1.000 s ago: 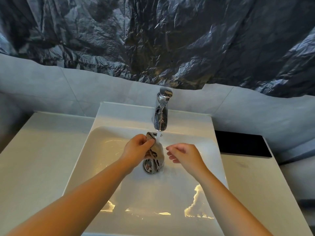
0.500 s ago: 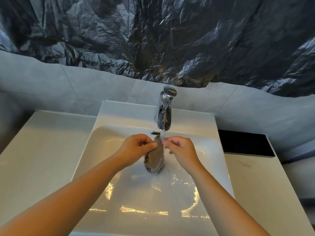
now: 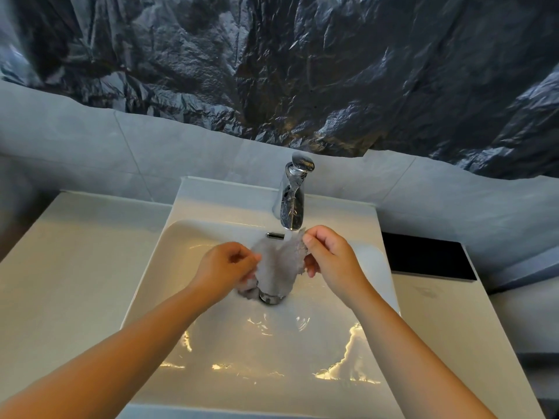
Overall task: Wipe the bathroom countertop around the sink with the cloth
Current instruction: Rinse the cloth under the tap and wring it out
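Observation:
A small grey cloth [image 3: 279, 266] hangs spread under the running chrome tap [image 3: 292, 198], above the drain of the white sink [image 3: 211, 343]. My left hand [image 3: 225, 269] pinches the cloth's left edge. Its upper right edge is pinched by my right hand [image 3: 329, 257]. Water falls from the spout onto the cloth. The pale countertop [image 3: 69, 267] lies flat on both sides of the basin.
A black flat panel [image 3: 426, 257] lies on the counter at the back right. Crumpled dark plastic sheeting [image 3: 302, 71] covers the wall above grey tiles. Water shimmers in the basin bottom.
My right hand reached in and took the cloth's right edge. Both hands then drew apart, opening the bunched cloth out under the water stream.

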`<state>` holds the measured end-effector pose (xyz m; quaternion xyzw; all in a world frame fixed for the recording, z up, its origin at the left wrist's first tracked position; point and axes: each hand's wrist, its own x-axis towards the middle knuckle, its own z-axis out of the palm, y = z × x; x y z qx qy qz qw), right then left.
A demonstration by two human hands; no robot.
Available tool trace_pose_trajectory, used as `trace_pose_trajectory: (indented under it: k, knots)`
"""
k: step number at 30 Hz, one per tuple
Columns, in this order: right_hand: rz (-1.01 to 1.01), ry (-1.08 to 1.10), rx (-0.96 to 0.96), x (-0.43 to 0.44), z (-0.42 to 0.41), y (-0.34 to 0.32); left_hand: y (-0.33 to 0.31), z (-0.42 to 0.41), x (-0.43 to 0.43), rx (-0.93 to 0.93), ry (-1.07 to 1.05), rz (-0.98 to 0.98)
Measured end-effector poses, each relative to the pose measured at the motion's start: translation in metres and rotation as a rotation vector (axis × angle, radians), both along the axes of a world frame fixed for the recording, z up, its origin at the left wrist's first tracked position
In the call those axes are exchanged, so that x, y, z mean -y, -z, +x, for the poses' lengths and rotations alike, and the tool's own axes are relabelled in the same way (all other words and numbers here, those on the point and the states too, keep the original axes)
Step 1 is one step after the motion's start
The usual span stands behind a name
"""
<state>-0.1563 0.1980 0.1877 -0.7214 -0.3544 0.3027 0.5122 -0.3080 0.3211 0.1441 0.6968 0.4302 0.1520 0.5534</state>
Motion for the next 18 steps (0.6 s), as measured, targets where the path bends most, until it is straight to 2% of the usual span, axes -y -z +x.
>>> trace_pose_trajectory:
  k: [2, 4, 7, 10, 12, 13, 15, 18]
  knots:
    - [0.006, -0.011, 0.001, 0.001, -0.001, -0.004, 0.004, 0.000, 0.008, 0.006, 0.079, -0.059]
    - [0.015, -0.010, -0.022, 0.002, -0.001, -0.009, 0.008, 0.001, 0.008, -0.020, 0.182, 0.026]
    - [0.020, -0.036, -0.061, 0.006, 0.002, -0.015, 0.003, 0.008, 0.008, 0.039, 0.310, 0.061]
    - [0.047, -0.087, -0.243, 0.011, 0.005, -0.021, -0.006, 0.015, 0.013, 0.106, 0.440, 0.041]
    - [0.082, -0.054, -0.363, 0.015, 0.008, -0.026, -0.011, 0.016, 0.016, 0.071, 0.507, 0.026]
    - [0.089, -0.021, -0.365, 0.017, 0.010, -0.029, -0.012, 0.016, 0.016, 0.023, 0.540, 0.049]
    - [0.061, 0.021, -0.258, 0.021, 0.014, -0.034, -0.012, 0.015, 0.013, -0.030, 0.565, 0.071]
    - [0.005, 0.058, -0.003, 0.025, 0.017, -0.041, -0.014, 0.010, 0.008, 0.063, 0.481, 0.025]
